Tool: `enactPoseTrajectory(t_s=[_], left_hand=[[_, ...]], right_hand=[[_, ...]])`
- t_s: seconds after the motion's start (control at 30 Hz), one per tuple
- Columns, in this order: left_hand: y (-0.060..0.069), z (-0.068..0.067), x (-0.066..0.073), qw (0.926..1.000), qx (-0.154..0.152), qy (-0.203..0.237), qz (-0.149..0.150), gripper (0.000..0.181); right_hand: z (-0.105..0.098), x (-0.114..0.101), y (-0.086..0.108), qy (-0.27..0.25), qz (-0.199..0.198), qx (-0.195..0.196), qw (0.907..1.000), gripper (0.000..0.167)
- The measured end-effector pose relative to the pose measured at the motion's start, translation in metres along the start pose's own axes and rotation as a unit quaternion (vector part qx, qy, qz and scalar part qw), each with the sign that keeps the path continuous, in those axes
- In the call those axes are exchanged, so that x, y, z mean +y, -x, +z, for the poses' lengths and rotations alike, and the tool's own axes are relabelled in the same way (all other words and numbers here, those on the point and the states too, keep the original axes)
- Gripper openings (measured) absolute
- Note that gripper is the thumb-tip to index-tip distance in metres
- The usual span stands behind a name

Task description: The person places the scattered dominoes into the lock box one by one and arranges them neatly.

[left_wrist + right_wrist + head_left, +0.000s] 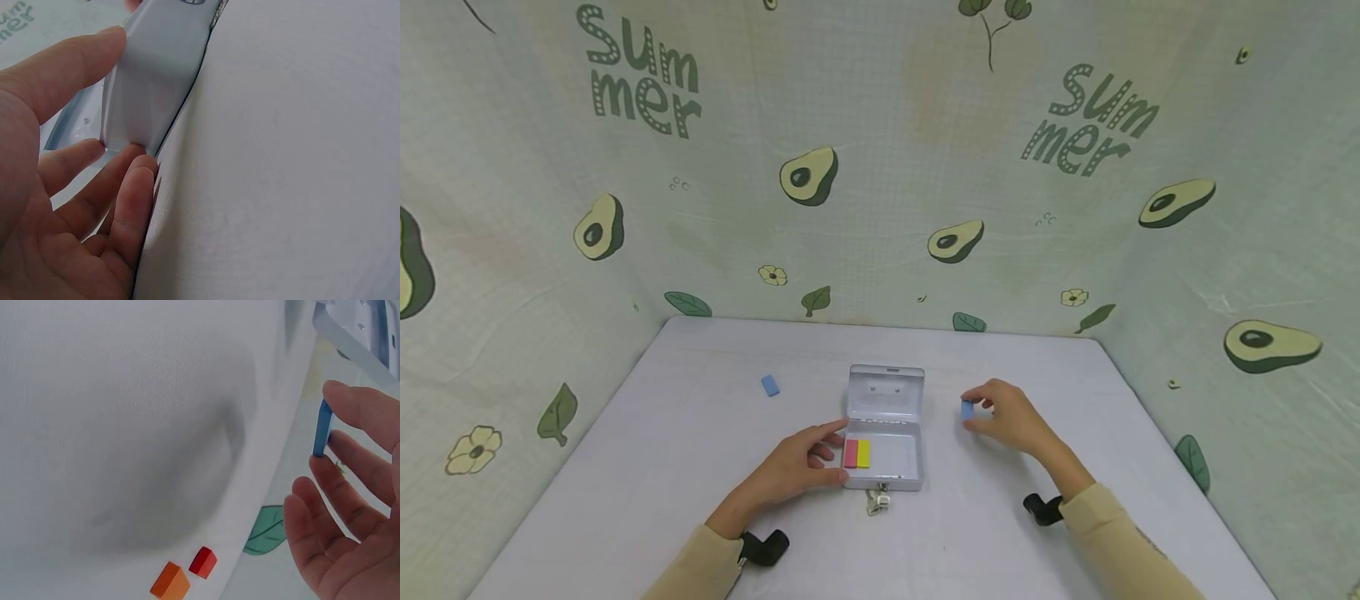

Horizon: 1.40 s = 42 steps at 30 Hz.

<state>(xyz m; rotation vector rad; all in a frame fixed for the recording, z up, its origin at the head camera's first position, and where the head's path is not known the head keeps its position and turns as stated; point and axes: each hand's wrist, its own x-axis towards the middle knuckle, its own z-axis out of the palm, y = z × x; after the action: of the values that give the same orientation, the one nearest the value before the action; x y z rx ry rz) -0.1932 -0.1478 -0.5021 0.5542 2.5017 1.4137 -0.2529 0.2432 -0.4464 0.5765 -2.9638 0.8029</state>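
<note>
A small light-grey metal cash box (895, 454) lies on the table with its lid (886, 393) raised. A pink block (851, 453) and a yellow block (863, 453) stand side by side at the left of its inside. My left hand (790, 467) holds the box's left side, thumb near the front corner and fingers curled along the wall. To the right of the box, my right hand (1011, 417) pinches a blue block (322, 428) between thumb and fingers, above the table. A padlock with keys (878, 500) hangs at the box front.
Another blue block (770, 385) lies on the table (715, 350), left of the box. An orange block (170, 581) and a red block (203, 562) show in the right wrist view. Printed cloth walls surround the table's back and sides.
</note>
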Motion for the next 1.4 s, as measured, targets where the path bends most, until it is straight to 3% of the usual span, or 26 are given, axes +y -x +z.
enactPoseTrajectory(t_s=[0.63, 1.4], left_hand=[[0.0, 0.001, 0.0, 1.0, 0.0, -0.003, -0.001, 0.082], [-0.001, 0.002, -0.003, 0.9999, 0.002, 0.003, -0.012, 0.083]], right_hand=[[0.019, -0.04, 0.006, -0.045, 0.021, -0.001, 0.9987, 0.04], [0.046, -0.077, 0.014, -0.068, -0.004, -0.017, 0.9975, 0.036]])
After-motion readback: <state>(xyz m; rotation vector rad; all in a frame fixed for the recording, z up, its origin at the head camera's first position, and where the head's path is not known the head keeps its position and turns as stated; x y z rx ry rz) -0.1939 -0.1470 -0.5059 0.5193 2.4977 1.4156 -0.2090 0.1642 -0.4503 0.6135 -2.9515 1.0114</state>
